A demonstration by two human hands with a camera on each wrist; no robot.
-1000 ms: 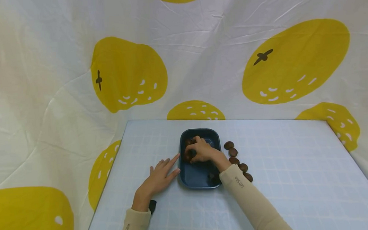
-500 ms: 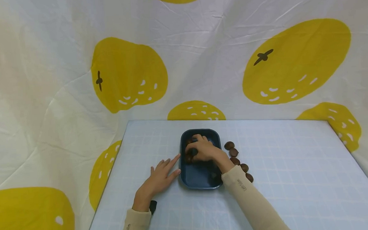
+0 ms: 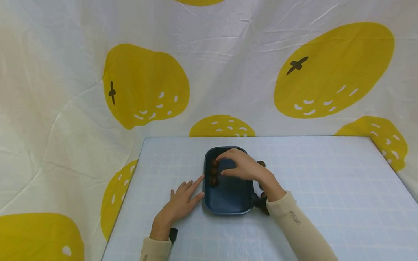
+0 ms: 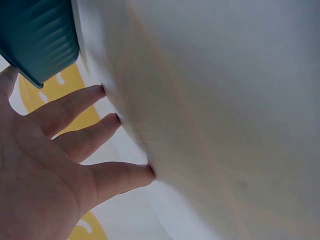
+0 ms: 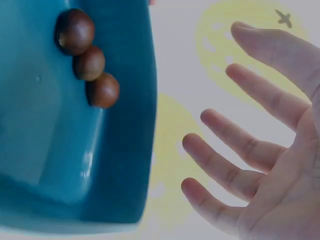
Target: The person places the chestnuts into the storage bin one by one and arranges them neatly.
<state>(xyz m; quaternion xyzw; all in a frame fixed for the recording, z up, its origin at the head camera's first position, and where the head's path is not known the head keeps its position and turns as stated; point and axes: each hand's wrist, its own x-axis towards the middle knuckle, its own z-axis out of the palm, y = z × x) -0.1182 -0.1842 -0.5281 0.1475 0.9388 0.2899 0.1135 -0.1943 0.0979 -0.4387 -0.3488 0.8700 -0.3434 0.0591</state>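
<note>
A dark blue tray (image 3: 230, 200) stands on the table, with three brown chestnuts (image 3: 214, 182) in a row along its left wall. In the right wrist view the chestnuts (image 5: 90, 63) lie against one another inside the tray (image 5: 40, 150). Above the tray hovers my right hand (image 3: 244, 166), fingers spread and holding nothing. My left hand (image 3: 182, 201) rests flat on the table, its index fingertip and thumb at the tray's left rim. In the left wrist view several fingertips of the left hand (image 4: 55, 155) touch the tabletop beside the tray (image 4: 42, 35).
More chestnuts (image 3: 262, 163) lie on the table just right of the tray, partly hidden behind the right forearm. The table has a pale checked cover (image 3: 339, 186). A white cloth with yellow fruit prints (image 3: 224, 86) hangs behind it.
My right hand has let go among the chestnuts, its fingers opening as it rose and moved right. The row of three now shows in full. My left hand has stayed put.
</note>
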